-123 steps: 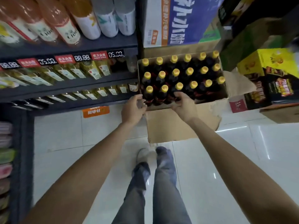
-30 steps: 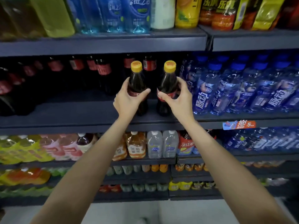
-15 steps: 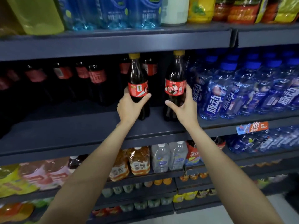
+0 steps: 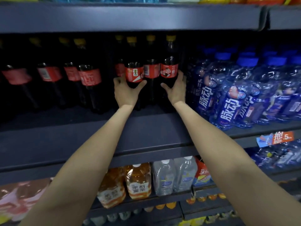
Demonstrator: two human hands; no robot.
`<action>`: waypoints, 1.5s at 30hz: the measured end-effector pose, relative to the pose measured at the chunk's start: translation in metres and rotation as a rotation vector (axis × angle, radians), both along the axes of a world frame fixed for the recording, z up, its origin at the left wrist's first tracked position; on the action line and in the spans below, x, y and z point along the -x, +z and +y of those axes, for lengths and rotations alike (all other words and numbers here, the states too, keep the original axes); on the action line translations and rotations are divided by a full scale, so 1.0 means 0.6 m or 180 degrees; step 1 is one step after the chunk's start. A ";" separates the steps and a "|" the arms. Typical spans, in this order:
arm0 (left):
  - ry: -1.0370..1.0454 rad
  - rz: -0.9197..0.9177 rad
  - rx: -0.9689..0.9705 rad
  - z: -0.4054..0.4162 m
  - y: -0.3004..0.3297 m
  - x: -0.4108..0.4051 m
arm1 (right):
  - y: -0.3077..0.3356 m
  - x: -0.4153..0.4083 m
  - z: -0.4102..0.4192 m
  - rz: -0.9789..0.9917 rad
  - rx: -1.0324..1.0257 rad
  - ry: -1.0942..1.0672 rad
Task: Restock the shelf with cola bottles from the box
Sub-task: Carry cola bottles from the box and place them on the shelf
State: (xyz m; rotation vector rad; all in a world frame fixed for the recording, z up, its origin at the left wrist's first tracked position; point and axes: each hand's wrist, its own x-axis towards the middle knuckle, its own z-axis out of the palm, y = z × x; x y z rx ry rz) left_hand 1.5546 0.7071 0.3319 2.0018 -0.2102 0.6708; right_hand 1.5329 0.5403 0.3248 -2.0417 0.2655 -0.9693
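Both my arms reach onto the dark middle shelf (image 4: 146, 132). My left hand (image 4: 125, 93) grips a dark cola bottle (image 4: 134, 74) with a red label and yellow cap, around its lower body. My right hand (image 4: 175, 91) grips a second cola bottle (image 4: 169, 69) just to the right. Both bottles stand upright deep on the shelf, with another cola bottle (image 4: 151, 70) between and behind them. More cola bottles (image 4: 88, 77) line the shelf to the left. The box is out of view.
Blue-capped bottles (image 4: 231, 101) in blue wrap crowd the shelf right of the colas. The shelf above (image 4: 130, 17) hangs low over the caps. Below are orange tea bottles (image 4: 138, 181), clear water bottles (image 4: 164, 176) and an orange price tag (image 4: 280, 137).
Both hands pushed their cola bottles further back onto the shelf, next to the standing row. The camera has come closer and lower to the shelf.
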 end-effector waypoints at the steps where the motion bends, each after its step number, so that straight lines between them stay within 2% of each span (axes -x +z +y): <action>1: -0.0016 -0.0084 0.0054 -0.002 -0.004 -0.001 | -0.003 -0.009 -0.001 0.0005 0.0057 0.0017; 4: -0.0010 -0.0233 0.0230 -0.004 -0.014 0.000 | -0.010 -0.024 -0.003 0.0007 0.0192 0.0013; 7: 0.0033 -0.0171 -0.0055 -0.003 -0.020 0.005 | -0.017 -0.028 -0.001 0.0009 0.0228 0.0018; 11: -0.0040 0.0175 -0.0302 -0.001 -0.020 0.019 | -0.008 -0.034 -0.009 0.0303 0.0115 -0.0059; 15: -0.0640 0.0847 0.0122 -0.001 -0.003 0.040 | 0.014 -0.023 -0.023 0.1097 0.0046 0.0098; 17: -0.0890 0.1174 0.0318 0.003 0.007 0.063 | 0.022 0.003 -0.020 0.1173 0.0147 0.0192; 20: -0.1134 0.1284 0.0331 0.006 0.023 0.114 | 0.032 0.078 -0.006 0.1253 0.0581 0.0284; 24: -0.1313 0.0993 -0.0041 -0.007 0.041 0.200 | 0.044 0.214 0.005 0.0949 0.1158 0.0015; 29: -0.1806 0.0127 -0.0250 -0.066 0.027 0.326 | 0.013 0.397 -0.022 0.0114 0.1898 -0.0791; 33: -0.2318 -0.0505 -0.0298 -0.147 -0.024 0.447 | -0.039 0.570 -0.075 0.0069 0.2077 -0.1326; 36: -0.2770 -0.0558 -0.0451 -0.209 -0.077 0.542 | -0.092 0.713 -0.115 0.0528 0.1877 -0.1575; 38: -0.3181 -0.0439 -0.0839 -0.256 -0.120 0.604 | -0.135 0.809 -0.141 0.0988 0.1634 -0.1751; 41: -0.3682 0.0173 -0.1556 -0.329 -0.185 0.696 | -0.199 0.949 -0.170 0.1704 0.1097 -0.2092; 45: -0.4373 0.0887 -0.2087 -0.429 -0.260 0.817 | -0.264 1.120 -0.204 0.2601 0.0048 -0.2492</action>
